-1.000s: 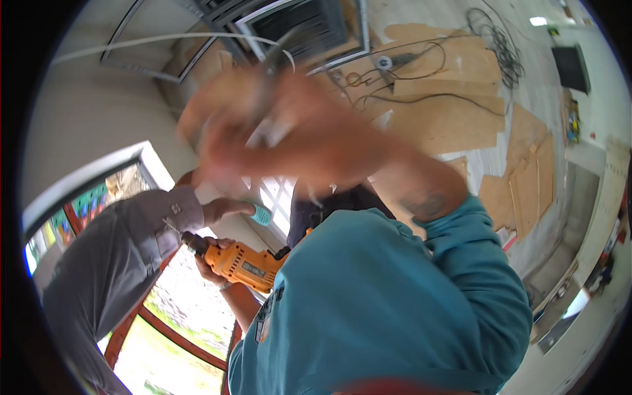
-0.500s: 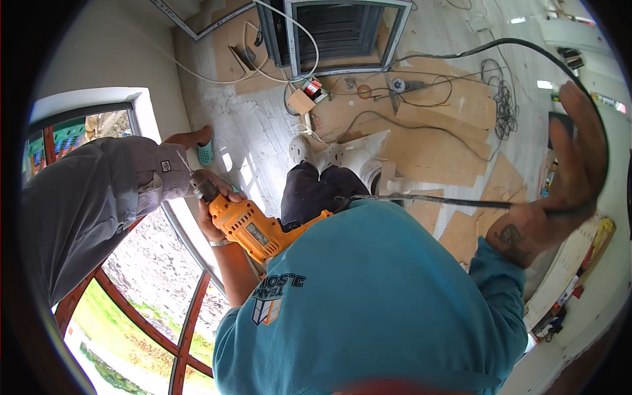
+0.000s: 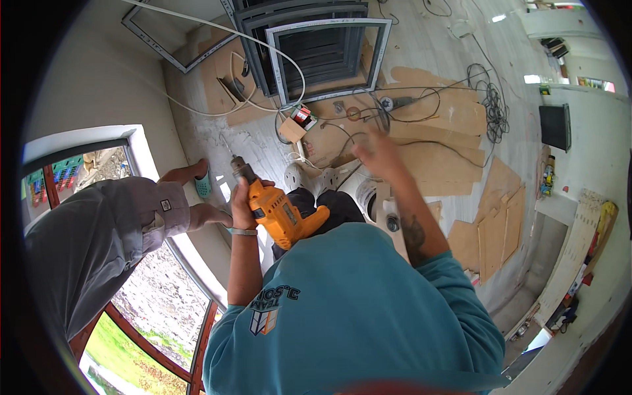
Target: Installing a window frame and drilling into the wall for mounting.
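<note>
My left hand (image 3: pixel 243 205) is wrapped round the front of an orange power drill (image 3: pixel 280 216). The drill tilts up and to the left, its long bit pointing away from me, and its handle end rests near my torso. Out in front, over the cardboard, my right hand (image 3: pixel 382 157) is smeared by motion. Its fingers do not show clearly, and whether a dark cable (image 3: pixel 342 179) close by is in them cannot be made out. Below it are my shoes (image 3: pixel 296 176).
Grey window frames (image 3: pixel 329 62) lean stacked ahead. Cardboard sheets (image 3: pixel 434 168), an angle grinder (image 3: pixel 395 103), a small open box (image 3: pixel 293 129) and tangled cable (image 3: pixel 495 105) lie on the floor. Another person's legs (image 3: pixel 112 224) stand close on the left, by the window.
My right hand has swung from far right to the front, and the black cable no longer arcs around it. The drill has turned more upright in my left hand. My view has shifted slightly.
</note>
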Demonstrator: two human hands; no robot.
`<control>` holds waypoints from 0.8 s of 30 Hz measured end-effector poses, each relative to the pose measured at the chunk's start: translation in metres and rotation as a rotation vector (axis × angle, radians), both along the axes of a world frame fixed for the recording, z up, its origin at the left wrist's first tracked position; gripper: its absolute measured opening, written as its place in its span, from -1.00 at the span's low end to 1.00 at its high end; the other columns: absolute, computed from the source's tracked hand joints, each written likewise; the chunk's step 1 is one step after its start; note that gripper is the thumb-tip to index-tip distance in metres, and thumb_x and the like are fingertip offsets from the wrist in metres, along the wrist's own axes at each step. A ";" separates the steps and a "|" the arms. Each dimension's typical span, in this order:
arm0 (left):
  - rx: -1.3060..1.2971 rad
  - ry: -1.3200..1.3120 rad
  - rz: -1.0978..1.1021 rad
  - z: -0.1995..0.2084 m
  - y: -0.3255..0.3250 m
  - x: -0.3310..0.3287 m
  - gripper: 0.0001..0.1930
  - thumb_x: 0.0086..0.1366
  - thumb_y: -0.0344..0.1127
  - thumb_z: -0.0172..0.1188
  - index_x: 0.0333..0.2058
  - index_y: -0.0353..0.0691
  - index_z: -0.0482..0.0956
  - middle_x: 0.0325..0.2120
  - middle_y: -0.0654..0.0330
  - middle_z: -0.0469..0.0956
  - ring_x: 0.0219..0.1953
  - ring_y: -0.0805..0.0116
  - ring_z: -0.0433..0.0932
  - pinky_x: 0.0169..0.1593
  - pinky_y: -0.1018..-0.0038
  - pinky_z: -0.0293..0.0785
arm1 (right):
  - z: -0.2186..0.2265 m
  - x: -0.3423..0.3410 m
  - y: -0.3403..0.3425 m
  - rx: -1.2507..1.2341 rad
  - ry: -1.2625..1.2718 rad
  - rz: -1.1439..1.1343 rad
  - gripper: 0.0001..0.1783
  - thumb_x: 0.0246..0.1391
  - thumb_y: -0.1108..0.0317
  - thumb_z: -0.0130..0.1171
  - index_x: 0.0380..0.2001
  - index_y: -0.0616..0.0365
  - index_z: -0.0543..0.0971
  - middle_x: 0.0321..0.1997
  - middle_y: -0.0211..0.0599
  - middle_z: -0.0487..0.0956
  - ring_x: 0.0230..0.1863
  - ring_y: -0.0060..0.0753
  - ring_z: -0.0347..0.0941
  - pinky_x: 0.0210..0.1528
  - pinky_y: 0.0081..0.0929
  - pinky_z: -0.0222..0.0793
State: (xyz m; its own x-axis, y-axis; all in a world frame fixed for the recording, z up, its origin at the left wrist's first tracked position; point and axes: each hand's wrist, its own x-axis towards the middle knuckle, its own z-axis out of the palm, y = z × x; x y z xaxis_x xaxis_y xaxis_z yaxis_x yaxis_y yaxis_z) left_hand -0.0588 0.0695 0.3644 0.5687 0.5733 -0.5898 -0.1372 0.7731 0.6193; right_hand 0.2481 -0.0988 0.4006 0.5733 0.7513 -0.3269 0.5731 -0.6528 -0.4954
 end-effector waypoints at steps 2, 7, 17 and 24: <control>-0.052 -0.051 0.016 -0.003 -0.006 0.017 -0.45 0.34 0.14 -0.02 -0.19 -0.37 0.44 -0.27 -0.16 0.58 -0.23 -0.01 0.61 -0.10 0.16 0.56 | -0.011 -0.043 0.006 0.137 0.382 0.198 -0.20 0.10 -0.12 0.18 0.19 0.32 0.34 0.22 0.20 0.36 0.27 0.11 0.28 0.30 -0.19 0.16; 0.013 -0.052 -0.040 -0.023 -0.013 0.075 -0.43 0.35 0.17 -0.02 -0.11 -0.35 0.41 -0.22 -0.09 0.58 -0.18 0.09 0.60 -0.03 0.24 0.50 | -0.015 -0.099 0.014 0.132 0.860 0.005 0.06 -0.09 -0.12 0.35 0.28 0.41 0.17 0.22 0.14 0.37 0.26 -0.01 0.32 0.30 -0.23 0.16; 0.219 0.283 -0.276 -0.108 -0.043 0.104 -0.35 0.35 -0.02 0.08 0.25 -0.30 0.14 0.05 0.03 0.43 0.13 0.09 0.39 0.23 0.23 0.29 | -0.158 -0.070 0.017 0.100 0.797 -0.082 0.21 -0.51 0.13 0.52 0.28 0.19 0.14 0.12 -0.01 0.44 0.16 -0.02 0.40 0.19 -0.26 0.30; 0.646 0.706 -1.330 -0.244 -0.132 -0.023 -0.36 0.19 -0.02 0.25 0.15 -0.26 0.35 0.21 -0.12 0.25 0.29 -0.12 0.18 0.30 0.11 0.13 | -0.498 0.014 -0.037 -0.186 0.131 0.233 -0.11 -0.46 0.26 0.43 0.10 -0.02 0.35 -0.09 -0.14 0.50 -0.05 -0.06 0.50 0.01 -0.11 0.34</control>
